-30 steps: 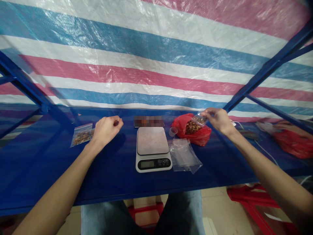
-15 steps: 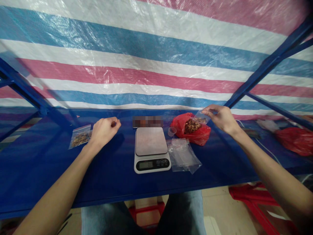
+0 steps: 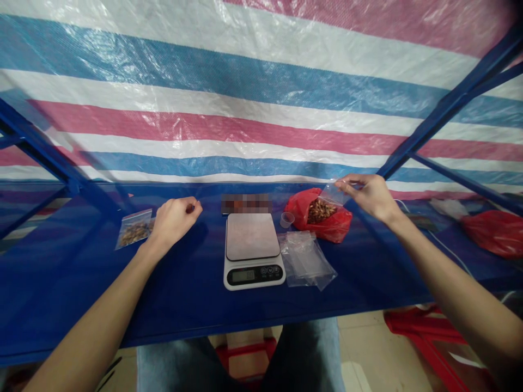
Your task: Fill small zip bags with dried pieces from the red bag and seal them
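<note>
My left hand (image 3: 174, 218) rests curled in a loose fist on the blue shelf, with a small reddish piece showing between its fingers. My right hand (image 3: 368, 195) pinches the top of a small clear plastic bag (image 3: 333, 191), holding it over an open red bag (image 3: 322, 215) of brown dried pieces. A white digital scale (image 3: 252, 249) with a bare platform sits between my hands. A loose pile of clear bags (image 3: 306, 260) lies right of the scale. A filled clear bag (image 3: 134, 228) lies left of my left hand.
A small clear cup (image 3: 287, 219) stands between the scale and the red bag. Blue frame bars (image 3: 445, 111) slant at both sides before a striped tarp (image 3: 261, 98). Another red bag (image 3: 496, 231) lies far right. A red stool (image 3: 425, 337) stands below.
My right hand has lifted the small clear bag slightly up and away from the red bag's contents. My left hand has stayed in place.
</note>
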`<action>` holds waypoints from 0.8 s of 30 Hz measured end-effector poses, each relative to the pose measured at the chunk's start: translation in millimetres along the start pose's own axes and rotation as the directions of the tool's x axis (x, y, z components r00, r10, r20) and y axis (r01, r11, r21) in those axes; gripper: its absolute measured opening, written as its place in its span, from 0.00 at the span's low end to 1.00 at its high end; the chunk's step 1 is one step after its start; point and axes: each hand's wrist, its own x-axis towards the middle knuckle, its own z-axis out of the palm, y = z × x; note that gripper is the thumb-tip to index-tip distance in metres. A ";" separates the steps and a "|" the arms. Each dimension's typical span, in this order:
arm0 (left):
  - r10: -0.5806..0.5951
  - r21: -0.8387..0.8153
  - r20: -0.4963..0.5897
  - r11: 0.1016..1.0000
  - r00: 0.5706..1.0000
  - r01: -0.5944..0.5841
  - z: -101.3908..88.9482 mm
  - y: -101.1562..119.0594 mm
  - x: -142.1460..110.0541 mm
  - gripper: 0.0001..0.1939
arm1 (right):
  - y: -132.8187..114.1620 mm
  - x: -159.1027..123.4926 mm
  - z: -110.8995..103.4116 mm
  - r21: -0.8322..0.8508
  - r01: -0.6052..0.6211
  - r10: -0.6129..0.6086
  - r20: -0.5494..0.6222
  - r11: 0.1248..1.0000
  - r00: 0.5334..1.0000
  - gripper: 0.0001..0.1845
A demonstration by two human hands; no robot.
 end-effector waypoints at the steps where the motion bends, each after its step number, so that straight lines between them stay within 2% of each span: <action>1: -0.001 0.003 0.000 1.000 1.000 0.001 -0.3 0.3 -0.1 0.18 | -0.4 0.3 -1.4 0.007 0.000 0.000 -0.005 1.000 1.000 0.30; 10: 0.008 0.006 -0.012 1.000 1.000 -0.008 1.5 -1.4 0.2 0.17 | -15.7 -4.0 -13.5 0.157 -0.050 0.067 -0.104 0.986 0.992 0.29; 13: 0.008 0.004 -0.011 1.000 1.000 -0.008 2.1 -1.9 0.3 0.18 | -28.6 -13.8 -15.8 0.218 -0.046 0.084 -0.167 0.975 0.982 0.28; 16: 0.003 0.008 -0.008 1.000 1.000 -0.003 2.1 -0.8 0.2 0.18 | -45.6 -32.5 -17.3 0.224 0.001 0.047 -0.207 0.975 0.977 0.23; 18: -0.001 0.006 -0.007 1.000 1.000 0.001 1.7 0.4 -0.1 0.18 | -57.8 -48.5 -16.5 0.153 0.040 -0.011 -0.185 0.987 0.983 0.19; 21: -0.001 0.002 -0.005 1.000 1.000 0.001 0.9 1.9 -0.7 0.18 | -73.1 -70.6 -10.4 0.026 0.104 -0.101 -0.095 0.994 0.990 0.18; 24: 0.004 -0.004 -0.003 1.000 1.000 -0.004 0.9 1.3 -0.7 0.18 | -81.6 -84.5 1.1 0.024 0.205 -0.205 -0.004 0.979 0.979 0.16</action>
